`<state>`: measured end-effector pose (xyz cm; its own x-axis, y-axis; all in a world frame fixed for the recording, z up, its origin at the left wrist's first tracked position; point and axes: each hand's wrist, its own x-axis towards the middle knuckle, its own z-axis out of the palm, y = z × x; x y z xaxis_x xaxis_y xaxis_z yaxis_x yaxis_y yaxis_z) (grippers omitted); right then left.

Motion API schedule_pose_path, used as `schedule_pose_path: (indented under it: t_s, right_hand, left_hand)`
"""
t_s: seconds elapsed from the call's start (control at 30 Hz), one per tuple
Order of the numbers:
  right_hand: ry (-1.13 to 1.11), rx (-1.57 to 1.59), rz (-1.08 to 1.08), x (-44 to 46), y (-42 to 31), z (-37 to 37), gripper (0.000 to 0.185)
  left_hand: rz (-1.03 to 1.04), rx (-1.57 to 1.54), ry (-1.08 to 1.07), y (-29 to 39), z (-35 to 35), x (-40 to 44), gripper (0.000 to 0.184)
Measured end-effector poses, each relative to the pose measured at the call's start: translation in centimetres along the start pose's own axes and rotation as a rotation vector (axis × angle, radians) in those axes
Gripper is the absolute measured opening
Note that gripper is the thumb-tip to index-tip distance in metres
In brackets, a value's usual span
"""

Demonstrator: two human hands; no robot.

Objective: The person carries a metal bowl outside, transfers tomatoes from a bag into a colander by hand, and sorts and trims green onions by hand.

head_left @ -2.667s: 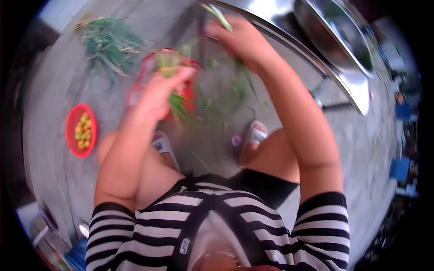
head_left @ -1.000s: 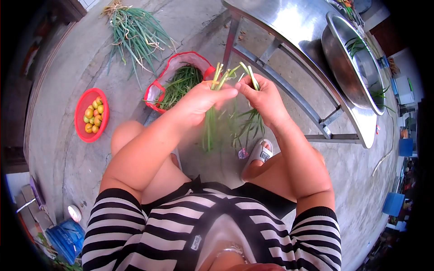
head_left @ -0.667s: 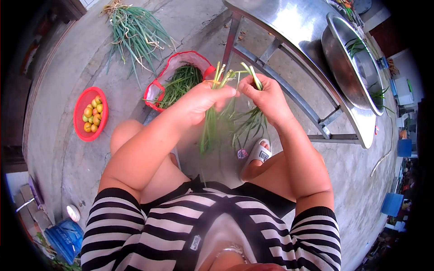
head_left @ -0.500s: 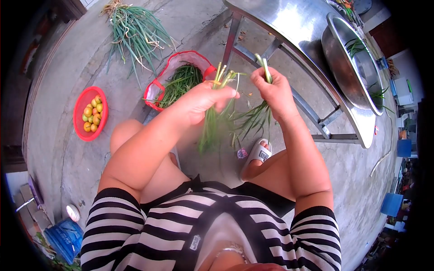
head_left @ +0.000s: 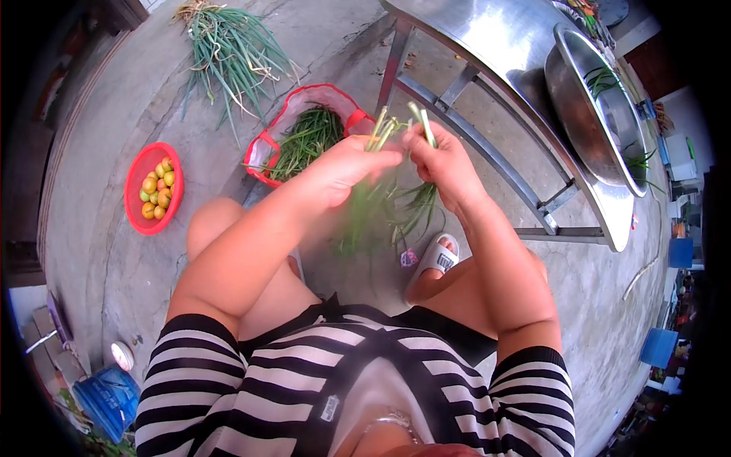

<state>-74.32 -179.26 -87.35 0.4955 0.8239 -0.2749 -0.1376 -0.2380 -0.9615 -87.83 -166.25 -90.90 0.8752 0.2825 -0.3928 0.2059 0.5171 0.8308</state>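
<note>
My left hand (head_left: 343,169) is closed round a bunch of green stalks (head_left: 383,134), pale ends up and blurred leaves hanging below. Close beside it on the right, my right hand (head_left: 443,162) grips a smaller bunch of stalks (head_left: 423,126), whose green leaves hang down behind the wrist. The fingertips of both hands are near each other at the stalks' upper part; whether they touch is unclear. Behind my left hand a red-rimmed bag (head_left: 329,94) holds cut greens (head_left: 310,139).
A red bowl (head_left: 132,199) of yellow-green fruit is at the left. Long green onions (head_left: 228,53) lie on the floor at the upper left. A metal table (head_left: 487,30) bearing a steel basin (head_left: 576,110) with some greens stands at the upper right.
My right hand moved away from my left hand and has come back beside it, still with its stalks. My left hand keeps its bunch. The view has shifted slightly.
</note>
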Motion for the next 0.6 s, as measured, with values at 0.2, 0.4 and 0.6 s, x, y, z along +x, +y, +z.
schedule_pose_path:
  t_s: [0.2, 0.4, 0.6]
  right_hand:
    - [0.017, 0.042, -0.106, 0.3, -0.6, 0.8, 0.016]
    - [0.044, 0.248, -0.023, 1.0, 0.0, -0.2, 0.017]
    - [0.037, 0.405, -0.062, 0.9, -1.4, -3.8, 0.020]
  left_hand:
    - [-0.012, 0.114, 0.008, -0.2, 0.3, 0.0, 0.044]
    - [-0.056, -0.299, -0.165, 0.6, 0.8, -0.3, 0.034]
    - [-0.016, -0.237, 0.240, -0.3, -3.1, 2.0, 0.017]
